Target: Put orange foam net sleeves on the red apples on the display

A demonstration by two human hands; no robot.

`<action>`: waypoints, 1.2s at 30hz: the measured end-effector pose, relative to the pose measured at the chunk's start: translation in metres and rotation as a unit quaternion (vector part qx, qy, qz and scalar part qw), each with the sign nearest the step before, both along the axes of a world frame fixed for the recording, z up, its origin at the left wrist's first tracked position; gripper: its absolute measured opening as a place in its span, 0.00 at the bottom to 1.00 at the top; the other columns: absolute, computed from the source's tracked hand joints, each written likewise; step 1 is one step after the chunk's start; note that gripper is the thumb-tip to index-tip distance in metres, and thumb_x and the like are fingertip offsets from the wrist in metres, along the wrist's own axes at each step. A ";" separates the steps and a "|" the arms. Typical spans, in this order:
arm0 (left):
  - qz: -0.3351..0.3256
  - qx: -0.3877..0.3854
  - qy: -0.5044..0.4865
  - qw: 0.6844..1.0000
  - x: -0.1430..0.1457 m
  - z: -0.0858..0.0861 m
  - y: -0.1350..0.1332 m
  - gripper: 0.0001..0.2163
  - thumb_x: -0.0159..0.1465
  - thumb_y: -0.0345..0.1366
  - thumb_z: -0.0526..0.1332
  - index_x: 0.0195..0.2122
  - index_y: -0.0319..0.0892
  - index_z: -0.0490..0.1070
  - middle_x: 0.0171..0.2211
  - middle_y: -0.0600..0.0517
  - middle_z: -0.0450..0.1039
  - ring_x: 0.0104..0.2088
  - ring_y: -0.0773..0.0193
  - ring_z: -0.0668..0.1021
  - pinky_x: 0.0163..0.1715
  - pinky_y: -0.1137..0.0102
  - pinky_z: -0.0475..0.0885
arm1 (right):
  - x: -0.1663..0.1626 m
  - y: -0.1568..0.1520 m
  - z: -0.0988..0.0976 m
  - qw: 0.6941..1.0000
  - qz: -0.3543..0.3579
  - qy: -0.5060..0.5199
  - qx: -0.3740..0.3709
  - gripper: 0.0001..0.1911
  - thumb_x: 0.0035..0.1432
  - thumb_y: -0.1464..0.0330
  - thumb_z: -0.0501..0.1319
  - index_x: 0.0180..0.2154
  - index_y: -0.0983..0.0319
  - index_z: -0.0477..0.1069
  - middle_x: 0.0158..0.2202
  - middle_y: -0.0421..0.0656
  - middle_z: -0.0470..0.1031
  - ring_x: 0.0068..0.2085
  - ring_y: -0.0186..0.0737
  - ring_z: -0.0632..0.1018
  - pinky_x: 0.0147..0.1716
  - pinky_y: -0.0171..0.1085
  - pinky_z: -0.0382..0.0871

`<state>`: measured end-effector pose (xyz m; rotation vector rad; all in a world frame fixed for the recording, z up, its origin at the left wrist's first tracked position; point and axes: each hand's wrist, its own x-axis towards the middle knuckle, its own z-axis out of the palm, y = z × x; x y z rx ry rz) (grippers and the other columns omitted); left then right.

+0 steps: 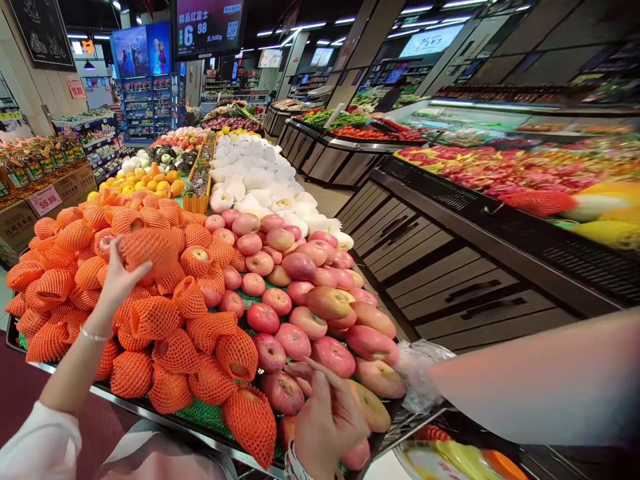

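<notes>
My left hand is closed around a fruit in an orange foam net, raised a little above the heap of netted fruit. A thin bracelet circles that wrist. In the lower middle, my right hand has bent, partly spread fingers, with nothing visible in them. Its fingertips are close to a red apple; whether they touch it I cannot tell. Bare pink and red apples lie loose around and beyond this hand. Green netting shows under the fruit.
From the right edge another person's arm reaches in, blurred, with a clear plastic bag at its hand. White-netted fruit and oranges lie farther back. A wooden-fronted stand holds dragon fruit. Bottled oil stands at left.
</notes>
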<state>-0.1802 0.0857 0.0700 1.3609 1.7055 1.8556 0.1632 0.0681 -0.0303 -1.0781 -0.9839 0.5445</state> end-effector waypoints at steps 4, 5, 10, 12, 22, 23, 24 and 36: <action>0.093 0.007 0.252 0.963 -0.042 0.024 0.054 0.37 0.53 0.41 0.73 0.61 0.44 0.57 0.63 0.37 0.62 0.61 0.43 0.73 0.61 0.46 0.70 | -0.013 0.005 -0.018 0.988 0.130 -0.074 -0.038 0.18 0.64 0.54 0.62 0.35 0.62 0.79 0.28 0.46 0.82 0.29 0.43 0.81 0.32 0.41 0.79; 0.102 -0.013 0.301 0.948 -0.049 0.023 0.063 0.37 0.52 0.39 0.73 0.61 0.42 0.57 0.63 0.35 0.61 0.63 0.41 0.71 0.62 0.45 0.69 | -0.015 0.005 -0.022 0.982 0.161 -0.090 -0.040 0.19 0.65 0.53 0.62 0.35 0.62 0.80 0.29 0.46 0.83 0.29 0.44 0.82 0.33 0.41 0.79; 0.133 -0.101 0.381 0.909 -0.067 -0.004 0.071 0.36 0.57 0.41 0.70 0.62 0.33 0.56 0.64 0.26 0.59 0.63 0.35 0.70 0.62 0.45 0.68 | -0.013 0.024 -0.038 0.967 0.217 -0.103 -0.088 0.21 0.65 0.51 0.60 0.38 0.62 0.79 0.38 0.50 0.85 0.39 0.48 0.84 0.42 0.47 0.80; 0.143 -0.107 0.406 0.896 -0.072 -0.010 0.068 0.37 0.60 0.47 0.67 0.64 0.33 0.55 0.64 0.26 0.60 0.65 0.33 0.68 0.64 0.41 0.63 | -0.013 0.044 -0.039 0.960 0.235 -0.107 -0.111 0.20 0.66 0.52 0.60 0.42 0.62 0.78 0.43 0.52 0.83 0.44 0.50 0.84 0.46 0.49 0.80; 0.159 -0.105 0.417 0.889 -0.066 -0.004 0.048 0.38 0.65 0.57 0.59 0.67 0.35 0.55 0.69 0.28 0.57 0.70 0.30 0.58 0.68 0.33 0.44 | -0.106 0.151 -0.027 0.807 0.352 -0.455 -0.132 0.51 0.45 0.81 0.68 0.69 0.66 0.54 0.71 0.63 0.52 0.68 0.63 0.66 0.66 0.54 0.63; 0.158 -0.090 0.418 0.890 -0.061 -0.004 0.042 0.37 0.66 0.56 0.58 0.68 0.35 0.54 0.69 0.28 0.56 0.71 0.31 0.57 0.69 0.34 0.44 | -0.111 0.153 -0.028 0.797 0.354 -0.470 -0.136 0.50 0.45 0.83 0.67 0.69 0.66 0.54 0.71 0.65 0.51 0.67 0.65 0.68 0.64 0.55 0.63; 0.157 -0.070 0.421 0.891 -0.054 -0.004 0.035 0.36 0.67 0.54 0.58 0.68 0.36 0.53 0.69 0.28 0.55 0.71 0.33 0.57 0.69 0.35 0.44 | -0.115 0.154 -0.030 0.789 0.354 -0.483 -0.138 0.49 0.46 0.83 0.66 0.69 0.67 0.54 0.70 0.66 0.51 0.65 0.65 0.70 0.63 0.55 0.64; -0.060 -0.040 0.449 0.891 0.053 -0.026 -0.002 0.17 0.70 0.37 0.58 0.59 0.45 0.67 0.60 0.41 0.71 0.64 0.44 0.69 0.69 0.41 0.57 | -0.084 0.163 -0.022 0.793 0.386 -0.461 -0.101 0.44 0.45 0.68 0.73 0.63 0.63 0.63 0.63 0.55 0.66 0.65 0.56 0.69 0.65 0.51 0.62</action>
